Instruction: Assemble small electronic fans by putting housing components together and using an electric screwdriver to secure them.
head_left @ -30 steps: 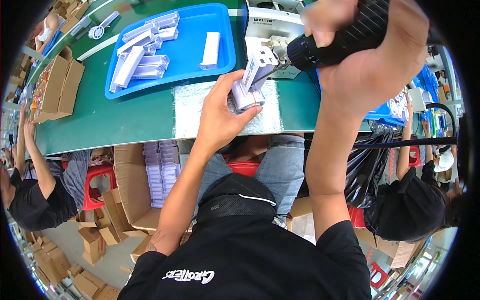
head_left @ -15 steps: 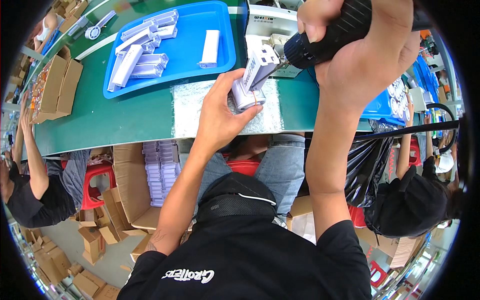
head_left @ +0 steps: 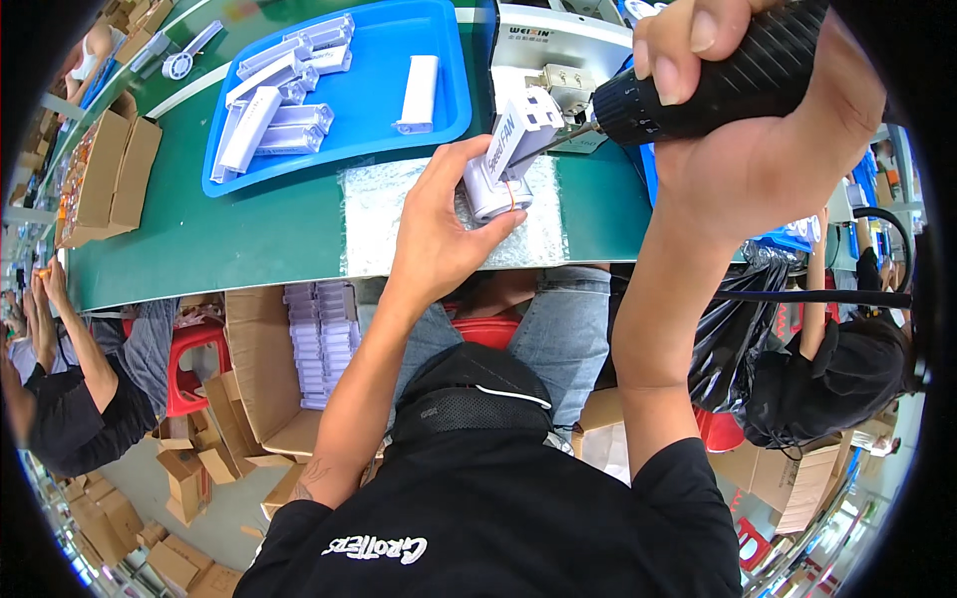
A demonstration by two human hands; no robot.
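My left hand grips a white plastic fan body at its rounded end and holds it tilted up over a sheet of bubble wrap at the bench edge. Wrapped round a black electric screwdriver, my right hand is raised at the upper right. The screwdriver's thin bit points down and left, its tip at the fan body; the fan part hides the exact contact point. Behind the fan stands a white machine box with a small metal mechanism on its front.
A blue tray holds several white plastic housings. A cardboard box sits at the left of the green bench. Beside my legs, an open carton contains stacked white parts. People work on both sides; a black bag hangs at right.
My right hand and the screwdriver have shifted right and slightly down, the driver now lying flatter. My left hand and the fan body have barely moved.
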